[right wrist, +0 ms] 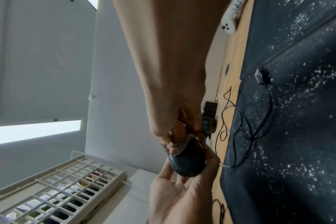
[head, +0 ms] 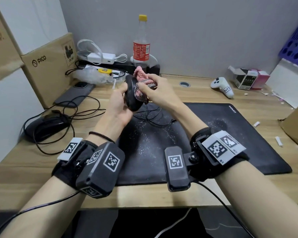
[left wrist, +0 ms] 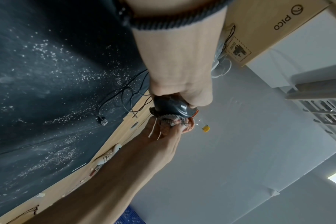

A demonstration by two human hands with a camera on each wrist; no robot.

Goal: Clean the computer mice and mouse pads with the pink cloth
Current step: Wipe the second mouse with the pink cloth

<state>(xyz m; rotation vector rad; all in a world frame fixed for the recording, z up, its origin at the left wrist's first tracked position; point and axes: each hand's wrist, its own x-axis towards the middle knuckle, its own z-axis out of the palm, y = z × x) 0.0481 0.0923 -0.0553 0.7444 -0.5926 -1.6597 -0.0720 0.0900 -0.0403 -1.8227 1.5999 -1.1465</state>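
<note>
Near the middle top of the frame, your left hand grips the mouse tipped on edge, and your right hand pinches the pink cloth against its right side.

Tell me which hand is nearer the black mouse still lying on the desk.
Left. The left hand holds the other mouse just right of the resting mouse; the right hand, gripping the pink cloth, is farther right.

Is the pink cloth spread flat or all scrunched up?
Scrunched up. The cloth is bunched in the right hand, pressed against the mouse that the left hand holds.
</note>
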